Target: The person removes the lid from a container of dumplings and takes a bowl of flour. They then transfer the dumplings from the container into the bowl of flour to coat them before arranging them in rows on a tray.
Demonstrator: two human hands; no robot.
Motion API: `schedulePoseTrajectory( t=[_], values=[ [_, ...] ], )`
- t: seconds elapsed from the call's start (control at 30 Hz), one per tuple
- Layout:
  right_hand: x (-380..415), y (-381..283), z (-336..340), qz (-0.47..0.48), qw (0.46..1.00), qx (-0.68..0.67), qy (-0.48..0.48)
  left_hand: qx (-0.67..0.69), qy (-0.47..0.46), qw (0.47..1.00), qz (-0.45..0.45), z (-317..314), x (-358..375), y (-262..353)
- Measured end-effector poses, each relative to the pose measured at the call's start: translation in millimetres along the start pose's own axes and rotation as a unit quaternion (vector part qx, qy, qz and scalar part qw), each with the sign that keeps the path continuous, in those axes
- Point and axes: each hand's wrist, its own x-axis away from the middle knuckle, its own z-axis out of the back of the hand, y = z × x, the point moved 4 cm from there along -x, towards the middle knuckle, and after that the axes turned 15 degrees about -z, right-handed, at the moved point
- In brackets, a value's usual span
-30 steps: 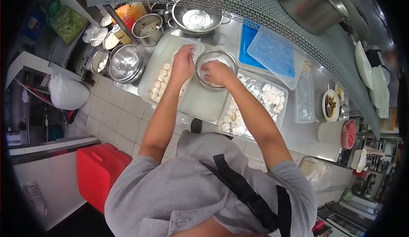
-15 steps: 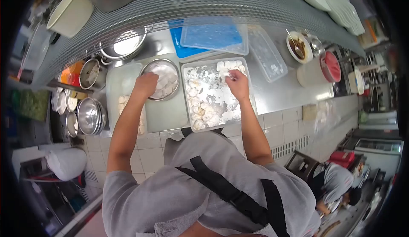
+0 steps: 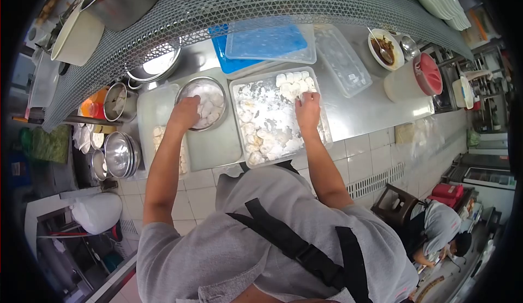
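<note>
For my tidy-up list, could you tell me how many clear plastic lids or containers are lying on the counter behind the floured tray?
2: one clear lid lies on the blue tray behind the floured tray; one clear container sits to its right. The mesh shelf may hide more.

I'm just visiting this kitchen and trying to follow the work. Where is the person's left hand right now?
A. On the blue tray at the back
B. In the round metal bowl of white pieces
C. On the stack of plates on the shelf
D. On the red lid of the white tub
B: the left hand reaches into the round metal bowl of white pieces, while the right hand is over the floured tray.
</note>
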Motion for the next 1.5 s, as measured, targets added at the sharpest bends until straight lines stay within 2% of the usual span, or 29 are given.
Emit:
schedulePoseTrajectory(
  t=[0.07, 0.37, 0.47, 0.57, 0.6, 0.67, 0.73, 0.8, 0.87, 0.9, 0.97, 1.1, 1.17, 1.2, 1.27, 1.47, 1.5],
  values=[
    [-0.1, 1.4, 1.7, 0.007, 1.0, -0.02, 0.005, 0.03, -0.024, 0.999, 0.025, 6.3, 0.1, 6.3],
    [-3.1, 7.4, 3.0, -0.02, 0.999, -0.02, 0.035, -0.001, 0.002, 0.999, 0.041, 27.4, 4.9, 17.8],
    [-5.3, 9.2, -1.1, -0.019, 1.0, 0.001, -0.004, -0.002, 0.041, 0.998, 0.056, 61.3, 14.5, 30.2],
    [-4.0, 2.8, 7.6, -0.03, 0.998, 0.002, -0.05, 0.095, 0.153, 0.983, -0.031, 94.2, 6.5, 62.7],
    [-3.3, 3.2, 11.2, -0.032, 0.998, 0.001, -0.051, 0.094, 0.152, 0.983, -0.031, 97.5, -2.6, 80.3],
    [-1.1, 4.6, 18.5, -0.029, 0.997, -0.033, -0.061, 0.258, 0.144, 0.949, -0.114, 98.0, -28.9, 125.5],
    [-0.5, 7.7, 28.7, -0.038, 0.995, -0.054, -0.074, 0.332, 0.1, 0.916, -0.203, 51.7, -73.2, 142.5],
    [-1.5, 12.1, 39.2, -0.05, 0.992, -0.078, -0.084, 0.296, 0.095, 0.91, -0.275, 22.1, -107.6, 172.6],
    [-0.7, 21.3, 47.4, -0.1, 0.982, -0.102, -0.122, 0.211, 0.046, 0.922, -0.322, -13.2, -138.1, 191.7],
    [-1.8, 22.8, 55.9, -0.105, 0.982, -0.103, -0.119, 0.209, 0.042, 0.921, -0.327, -20.0, -147.2, 199.9],
    [-2.8, 28.6, 67.6, -0.132, 0.973, -0.109, -0.154, 0.171, -0.036, 0.931, -0.32, -39.5, -162.1, 213.5],
    [-2.1, 44.5, 70.3, -0.115, 0.98, -0.099, -0.127, 0.168, -0.037, 0.939, -0.298, -61.2, -181.3, 224.8],
    [-1.5, 46.3, 71.9, -0.117, 0.978, -0.102, -0.139, 0.196, 0.043, 0.929, -0.31, -57.3, -184.0, 227.8],
    [-1.5, 47.6, 71.9, -0.12, 0.977, -0.103, -0.14, 0.196, 0.04, 0.93, -0.309, -57.7, -181.4, 230.0],
    [-2.0, 45.5, 70.4, -0.093, 0.979, -0.109, -0.146, 0.218, 0.124, 0.939, -0.233, -52.5, -168.2, 226.3],
    [-7.2, 31.6, 50.7, -0.028, 0.98, -0.09, -0.176, 0.214, 0.195, 0.947, -0.137, -72.2, -141.6, 239.0],
    [-7.7, 29.6, 47.5, -0.022, 0.98, -0.088, -0.179, 0.208, 0.183, 0.953, -0.122, -73.7, -140.3, 242.2]
  ],
)
